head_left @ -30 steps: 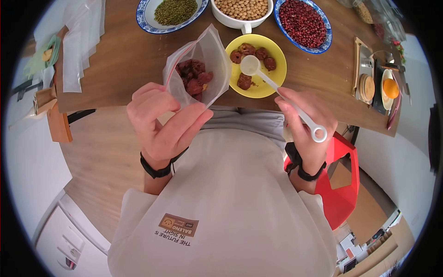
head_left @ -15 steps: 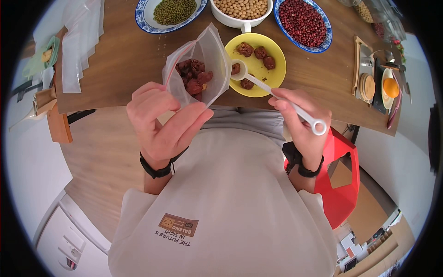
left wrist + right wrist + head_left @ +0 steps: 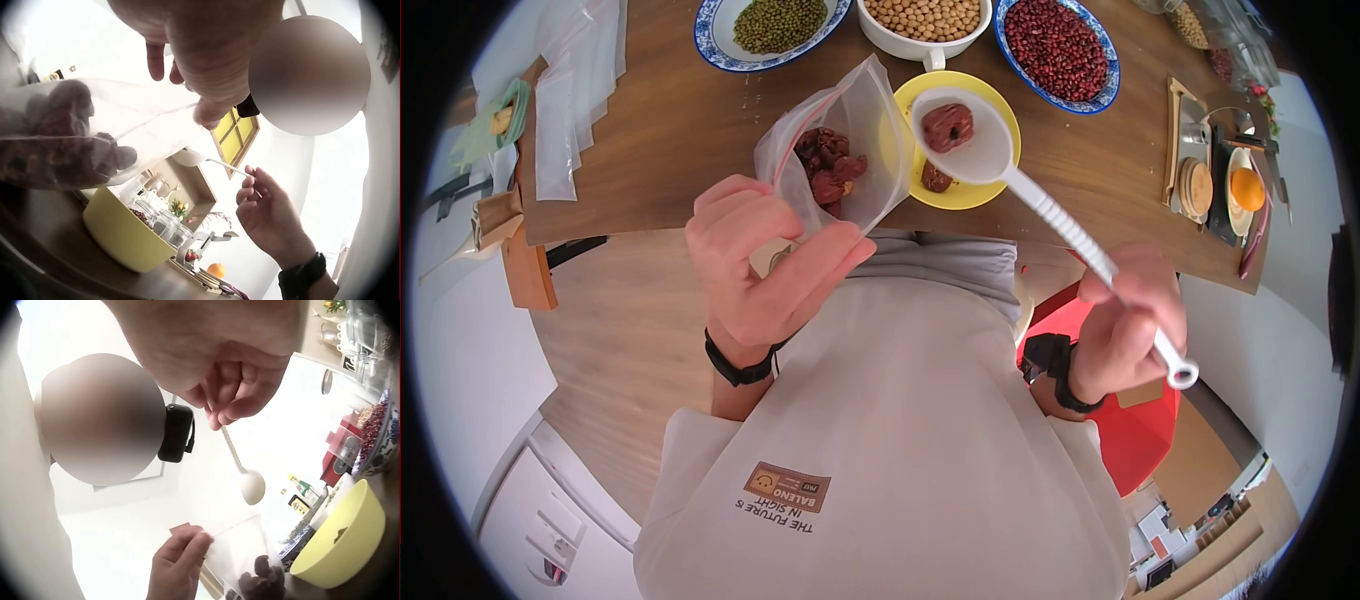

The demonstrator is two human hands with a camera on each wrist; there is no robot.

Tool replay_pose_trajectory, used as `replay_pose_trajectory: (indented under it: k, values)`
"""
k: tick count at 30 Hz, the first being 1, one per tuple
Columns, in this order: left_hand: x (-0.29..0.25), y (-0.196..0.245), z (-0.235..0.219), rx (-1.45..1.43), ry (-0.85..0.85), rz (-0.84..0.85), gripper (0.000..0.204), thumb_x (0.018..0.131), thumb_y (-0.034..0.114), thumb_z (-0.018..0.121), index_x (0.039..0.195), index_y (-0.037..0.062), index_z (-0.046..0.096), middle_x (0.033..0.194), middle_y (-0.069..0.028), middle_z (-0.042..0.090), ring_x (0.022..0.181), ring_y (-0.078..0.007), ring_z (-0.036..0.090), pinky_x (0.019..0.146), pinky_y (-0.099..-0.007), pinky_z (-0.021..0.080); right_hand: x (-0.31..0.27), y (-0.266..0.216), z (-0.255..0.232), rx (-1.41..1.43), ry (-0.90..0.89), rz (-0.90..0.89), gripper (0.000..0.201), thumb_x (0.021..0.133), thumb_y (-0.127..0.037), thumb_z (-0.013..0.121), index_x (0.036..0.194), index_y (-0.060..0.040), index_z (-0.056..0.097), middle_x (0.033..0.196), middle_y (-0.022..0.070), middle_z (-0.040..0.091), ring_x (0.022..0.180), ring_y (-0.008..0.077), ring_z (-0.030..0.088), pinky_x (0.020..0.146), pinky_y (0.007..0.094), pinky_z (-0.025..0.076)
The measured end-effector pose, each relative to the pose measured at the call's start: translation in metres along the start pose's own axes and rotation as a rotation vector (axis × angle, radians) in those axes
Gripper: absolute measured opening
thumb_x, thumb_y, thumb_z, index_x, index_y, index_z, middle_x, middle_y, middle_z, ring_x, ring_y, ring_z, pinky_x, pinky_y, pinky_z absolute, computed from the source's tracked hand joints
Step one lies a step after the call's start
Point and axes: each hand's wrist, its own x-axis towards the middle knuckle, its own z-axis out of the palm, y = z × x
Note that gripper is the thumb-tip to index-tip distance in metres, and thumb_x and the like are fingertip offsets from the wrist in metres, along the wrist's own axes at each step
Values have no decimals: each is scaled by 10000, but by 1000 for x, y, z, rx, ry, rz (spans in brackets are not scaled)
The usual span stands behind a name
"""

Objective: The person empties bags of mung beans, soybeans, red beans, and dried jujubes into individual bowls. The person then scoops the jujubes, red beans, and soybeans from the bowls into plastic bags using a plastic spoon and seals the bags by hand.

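I seem mid-transfer, my left hand (image 3: 760,265) pinching the zip bag (image 3: 855,115), my right hand (image 3: 1135,320) pinching the spoon (image 3: 988,160), whose dried date (image 3: 948,127) wants level carrying to the bag's mouth.

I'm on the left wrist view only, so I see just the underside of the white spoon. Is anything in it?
Observer: Yes, the head view shows one dark red piece in the white spoon.

Operator: And the yellow bowl? I only get its outside.

Observer: At least one other piece lies inside; the spoon hides part of the bowl from above.

Operator: Is the mouth of the plastic bag open?

Observer: Yes, the head view looks right down into it, and the left hand grips its near edge.
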Motion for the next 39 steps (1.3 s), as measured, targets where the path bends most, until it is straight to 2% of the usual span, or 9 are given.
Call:
replay_pose_trajectory:
  k: [3, 8, 17, 20, 25, 28, 31, 36, 39]
  values:
    - [-1, 0, 1, -6, 18, 16, 342, 578, 211, 944, 871, 136, 785, 799, -13, 464, 609, -199, 464, 588, -346, 402, 12, -14, 12, -56, -188, -133, 304, 621, 15, 790, 920, -22, 756, 874, 83, 682, 672, 206, 633, 519, 296, 487]
    - [-1, 0, -1, 9, 13, 23, 346, 577, 208, 945, 875, 137, 786, 832, -19, 469, 623, -202, 472, 590, -348, 407, 12, -13, 28, -170, -314, -212, 355, 608, -90, 839, 959, -50, 802, 863, 59, 664, 703, 210, 637, 541, 305, 482]
    - [-12, -2, -4, 52, 48, 4, 309, 634, 165, 938, 907, 138, 795, 949, -39, 519, 804, -225, 531, 687, -361, 471, 2, -8, -12, -296, -76, 7, 150, 943, -109, 706, 955, 28, 766, 839, 119, 685, 666, 211, 632, 569, 321, 484]
    - [-24, -16, -19, 97, 168, -40, 265, 698, 129, 917, 926, 108, 784, 1050, -70, 537, 910, -234, 541, 734, -389, 494, 2, -8, -8, -405, -122, 189, 135, 942, -72, 692, 962, 46, 756, 856, 130, 703, 686, 217, 647, 594, 313, 493]
    - [-37, -37, -46, 209, 445, -392, 133, 878, -26, 777, 998, 4, 729, 1104, -103, 583, 893, -195, 574, 662, -292, 488, 1, -2, -2, -436, -224, 299, 105, 943, -75, 714, 994, 2, 764, 883, 103, 721, 715, 208, 661, 619, 309, 501]
    - [-39, -44, -63, 267, 266, -445, 109, 913, -66, 726, 1016, -34, 716, 1102, -125, 640, 839, -180, 598, 615, -253, 468, 1, -1, -3, -430, -261, 339, 112, 957, -93, 705, 988, -4, 765, 877, 102, 716, 708, 205, 652, 620, 306, 497]
    - [-40, -50, -72, 274, 369, -533, 96, 921, -56, 720, 1016, -53, 704, 1097, -143, 676, 821, -178, 619, 603, -262, 469, 2, -4, -4, -444, -261, 439, 134, 977, -117, 686, 984, -10, 766, 865, 105, 706, 695, 205, 634, 626, 308, 492]
    - [-27, -40, -71, 267, 153, -312, 97, 929, -67, 704, 1025, -56, 696, 1102, -141, 675, 868, -184, 635, 641, -259, 497, 4, -1, 2, -424, -286, 431, 160, 996, -141, 666, 975, -16, 764, 849, 99, 692, 683, 205, 613, 627, 313, 484]
    - [-12, -48, -66, 263, 461, -305, 141, 848, -75, 757, 978, -23, 742, 1047, -133, 666, 860, -211, 631, 672, -308, 498, 4, -2, 3, -414, -272, 448, 164, 1001, -140, 660, 972, -15, 762, 842, 94, 687, 678, 201, 604, 623, 310, 478]
